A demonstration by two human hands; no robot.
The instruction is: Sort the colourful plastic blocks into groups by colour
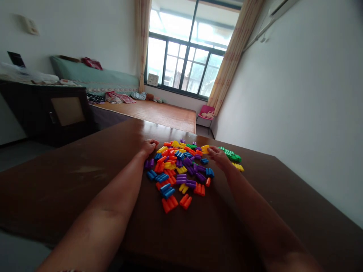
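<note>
A pile of plastic building blocks in orange, blue, purple, yellow and green lies on the dark brown table. At the pile's right edge my right hand pinches a yellow block between thumb and fingers. My left hand rests on the table at the pile's far left side, its fingers curled; whether anything is in them I cannot see. Right of my right hand lie several green blocks in a group, with yellow blocks just nearer to me.
Beyond the table stands a bed with a mat, clothes and a few soft toys. A pink chair is by the right wall. A dark cabinet stands at the left. Orange blocks lie at the pile's near edge.
</note>
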